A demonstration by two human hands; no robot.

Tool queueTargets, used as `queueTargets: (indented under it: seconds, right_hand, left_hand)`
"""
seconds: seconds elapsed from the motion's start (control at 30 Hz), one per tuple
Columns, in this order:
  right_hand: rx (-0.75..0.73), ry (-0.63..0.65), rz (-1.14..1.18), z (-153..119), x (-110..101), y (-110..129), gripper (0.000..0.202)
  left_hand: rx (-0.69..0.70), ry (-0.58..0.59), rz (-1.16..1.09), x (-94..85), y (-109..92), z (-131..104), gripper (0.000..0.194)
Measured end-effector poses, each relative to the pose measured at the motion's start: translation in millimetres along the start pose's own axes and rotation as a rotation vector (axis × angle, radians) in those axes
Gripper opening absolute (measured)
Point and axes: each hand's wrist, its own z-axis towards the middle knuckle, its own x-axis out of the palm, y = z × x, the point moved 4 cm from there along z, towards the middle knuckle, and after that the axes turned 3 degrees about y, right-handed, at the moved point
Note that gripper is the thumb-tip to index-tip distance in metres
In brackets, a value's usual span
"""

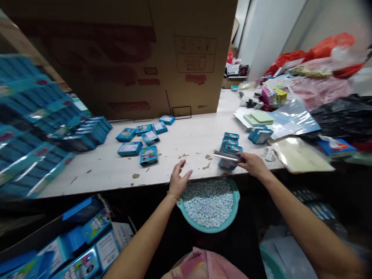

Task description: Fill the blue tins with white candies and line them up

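Observation:
My left hand is raised at the table's front edge, fingers apart and holding nothing. Just below it is a turquoise basin filled with small white and pale blue pellets. My right hand grips a flat, silvery metal object by its right end; its exact kind is unclear. Directly behind and partly under that object stand several small blue boxes in a row. More blue boxes lie loosely on the white table, left of centre.
A large cardboard box stands at the back. Stacked blue packs rise at the left, above a carton of blue packets. Pale green pads, clear plastic sleeves and a black bag crowd the right side.

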Motion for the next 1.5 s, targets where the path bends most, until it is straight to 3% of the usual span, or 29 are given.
queueTargets:
  seconds: [0.1,0.17,0.27,0.37,0.5,0.6,0.7,0.77,0.9,1.03,1.13,1.27,1.33,1.4,1.5]
  right_hand:
    - [0.005,-0.066,-0.075,11.8,7.1,-15.9,0.038]
    - [0.010,-0.123,-0.081,5.8,10.2,-16.4,0.042]
    - [0.005,-0.191,0.009,-19.8,13.4,-8.5,0.045]
    - [-0.027,-0.146,0.182,-51.4,24.8,4.4,0.039]
    - [-0.016,0.004,0.402,-87.1,50.9,27.7,0.034]
    - [0.028,0.098,0.479,-106.5,71.0,41.3,0.033]
    - [0.094,0.212,0.407,-121.8,87.6,36.1,0.035]
    - [0.111,0.285,0.310,-131.0,93.5,22.6,0.035]
    - [0.093,0.345,0.038,-143.7,94.2,-5.1,0.030]
    - [0.027,0.350,-0.128,-139.1,105.1,-1.9,0.021]
    - [0.042,0.369,-0.081,-123.5,131.3,19.5,0.020]
    - [0.108,0.428,0.159,-96.1,176.8,58.4,0.022]
    - [0.108,0.424,0.237,-84.0,193.1,73.4,0.023]
    - [0.104,0.430,0.283,-76.1,202.7,79.2,0.023]
    - [0.096,0.452,0.410,-73.4,203.6,71.2,0.023]
  left_hand:
    - [-0.055,-0.254,0.473,-66.2,18.2,28.6,0.049]
    - [-0.168,-0.289,0.731,-100.6,30.4,47.4,0.060]
    - [-0.276,-0.141,0.947,-130.0,47.3,73.5,0.071]
    - [-0.276,0.076,1.016,-137.3,62.4,90.5,0.067]
    - [-0.166,0.233,1.042,-116.8,67.5,78.3,0.063]
    - [-0.014,0.294,1.085,-86.6,54.5,39.3,0.069]
    - [0.139,0.348,1.096,-65.9,38.5,-0.9,0.072]
    - [0.193,0.326,1.118,-64.4,33.3,-14.8,0.060]
    - [0.316,0.233,1.072,-72.5,29.7,-18.9,0.047]
    - [0.452,0.335,0.765,-61.6,18.5,-40.6,0.045]
    - [0.288,0.377,0.449,-38.4,20.6,-73.1,0.043]
    - [-0.268,0.357,-0.019,1.8,62.2,-107.2,0.036]
    - [-0.459,0.299,-0.212,14.2,82.8,-113.0,0.040]
    - [-0.531,0.229,-0.335,16.2,94.4,-111.1,0.047]
    - [-0.523,0.187,-0.402,6.4,97.8,-103.7,0.054]
